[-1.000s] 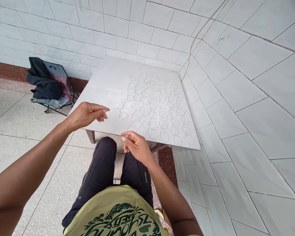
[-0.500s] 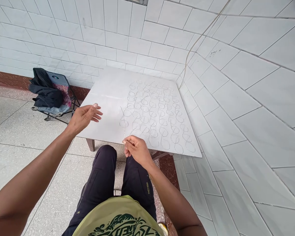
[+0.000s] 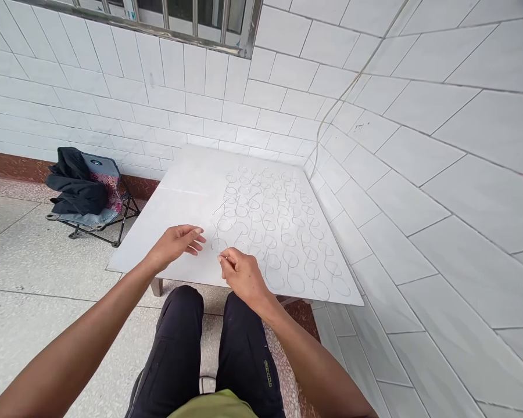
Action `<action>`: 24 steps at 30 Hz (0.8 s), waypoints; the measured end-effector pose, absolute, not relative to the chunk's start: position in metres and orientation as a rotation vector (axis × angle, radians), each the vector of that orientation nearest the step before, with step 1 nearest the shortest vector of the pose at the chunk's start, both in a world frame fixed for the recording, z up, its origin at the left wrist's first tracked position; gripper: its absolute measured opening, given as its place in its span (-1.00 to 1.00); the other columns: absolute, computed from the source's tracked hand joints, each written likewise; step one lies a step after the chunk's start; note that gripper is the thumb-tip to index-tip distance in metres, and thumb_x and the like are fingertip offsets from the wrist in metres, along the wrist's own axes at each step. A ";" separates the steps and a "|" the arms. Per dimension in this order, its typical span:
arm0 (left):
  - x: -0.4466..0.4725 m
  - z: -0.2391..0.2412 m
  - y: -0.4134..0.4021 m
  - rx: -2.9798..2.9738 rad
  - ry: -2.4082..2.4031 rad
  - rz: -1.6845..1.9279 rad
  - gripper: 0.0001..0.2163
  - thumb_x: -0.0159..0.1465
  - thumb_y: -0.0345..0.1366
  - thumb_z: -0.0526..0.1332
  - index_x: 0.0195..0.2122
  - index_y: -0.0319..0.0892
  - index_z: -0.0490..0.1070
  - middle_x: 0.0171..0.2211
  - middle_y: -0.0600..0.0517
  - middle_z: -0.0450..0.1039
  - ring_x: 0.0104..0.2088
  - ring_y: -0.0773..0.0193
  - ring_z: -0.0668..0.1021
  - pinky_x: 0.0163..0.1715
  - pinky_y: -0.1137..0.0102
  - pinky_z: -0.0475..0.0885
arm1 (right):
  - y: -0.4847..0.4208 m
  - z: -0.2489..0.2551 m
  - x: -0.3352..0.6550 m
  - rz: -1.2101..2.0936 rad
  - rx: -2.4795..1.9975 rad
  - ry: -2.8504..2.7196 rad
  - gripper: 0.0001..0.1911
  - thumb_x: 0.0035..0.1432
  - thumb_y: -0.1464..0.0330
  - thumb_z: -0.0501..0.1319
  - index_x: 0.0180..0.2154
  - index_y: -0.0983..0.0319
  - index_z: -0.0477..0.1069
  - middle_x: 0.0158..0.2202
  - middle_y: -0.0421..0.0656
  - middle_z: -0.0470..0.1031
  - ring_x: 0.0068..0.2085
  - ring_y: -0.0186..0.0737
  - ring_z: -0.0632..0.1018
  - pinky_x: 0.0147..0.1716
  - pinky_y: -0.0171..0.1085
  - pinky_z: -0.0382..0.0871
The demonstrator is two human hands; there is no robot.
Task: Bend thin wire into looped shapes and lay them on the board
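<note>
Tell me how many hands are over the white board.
2. The left hand is open above the near edge of the white board; the right hand, beside it, pinches a thin wire next to the wire loops.

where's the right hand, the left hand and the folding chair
right hand (image 3: 244, 276), head view, back of the hand
left hand (image 3: 176, 244), head view, back of the hand
folding chair (image 3: 102, 166), head view, its grey backrest

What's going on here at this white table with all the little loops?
A seated person works at a low white table. Rows of thin loops cover its right part. The right hand pinches a thin strand at the near edge, beside the loops. The left hand is open next to it, holding nothing. A folding chair with clothes stands at the left.
</note>
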State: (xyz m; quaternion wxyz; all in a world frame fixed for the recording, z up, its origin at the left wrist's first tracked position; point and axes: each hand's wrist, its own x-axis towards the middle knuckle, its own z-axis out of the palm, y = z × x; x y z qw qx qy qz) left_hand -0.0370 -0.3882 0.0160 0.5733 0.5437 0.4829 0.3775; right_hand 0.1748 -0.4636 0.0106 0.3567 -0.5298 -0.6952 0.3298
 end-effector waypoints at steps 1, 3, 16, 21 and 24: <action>-0.034 0.016 -0.385 1.247 1.088 0.895 -0.48 0.19 0.10 0.38 -0.04 -0.27 0.54 -0.11 -0.21 0.62 -0.25 0.09 0.64 -0.22 0.16 0.54 | -0.462 0.012 0.174 0.920 -1.346 -1.745 -0.79 0.38 0.27 0.11 -0.29 0.18 0.43 -0.57 -0.30 0.44 -0.57 -0.34 0.42 -0.48 -0.35 0.27; -0.029 0.017 -0.376 1.202 1.014 0.921 -0.47 0.20 0.09 0.39 -0.01 -0.29 0.53 -0.10 -0.22 0.61 -0.24 0.11 0.63 -0.21 0.18 0.53 | -0.457 0.012 0.173 1.044 -1.312 -1.649 -0.79 0.37 0.24 0.14 -0.28 0.18 0.43 -0.58 -0.31 0.45 -0.61 -0.36 0.41 -0.52 -0.36 0.29; -0.003 0.014 -0.356 1.055 0.808 1.070 -0.65 0.21 -0.04 0.43 -0.19 -0.25 0.63 -0.21 -0.14 0.60 -0.33 0.26 0.57 -0.30 0.34 0.45 | -0.453 -0.005 0.188 1.277 -1.203 -1.397 -0.71 0.32 0.11 0.24 -0.29 0.21 0.45 -0.59 -0.29 0.45 -0.63 -0.38 0.41 -0.57 -0.37 0.30; -0.004 0.021 -0.370 1.049 0.818 1.058 -0.68 0.24 -0.05 0.42 -0.21 -0.23 0.64 -0.23 -0.12 0.61 -0.35 0.25 0.58 -0.30 0.32 0.46 | -0.469 -0.013 0.189 1.330 -1.161 -1.345 -0.69 0.36 0.10 0.20 -0.27 0.21 0.45 -0.59 -0.28 0.44 -0.62 -0.37 0.41 -0.58 -0.37 0.30; -0.006 0.025 -0.380 1.050 0.830 1.049 -0.69 0.24 -0.05 0.42 -0.22 -0.23 0.64 -0.24 -0.12 0.61 -0.34 0.24 0.58 -0.30 0.32 0.46 | -0.478 -0.015 0.188 1.316 -1.138 -1.379 -0.69 0.38 0.11 0.18 -0.24 0.21 0.47 -0.57 -0.27 0.45 -0.60 -0.37 0.42 -0.55 -0.36 0.32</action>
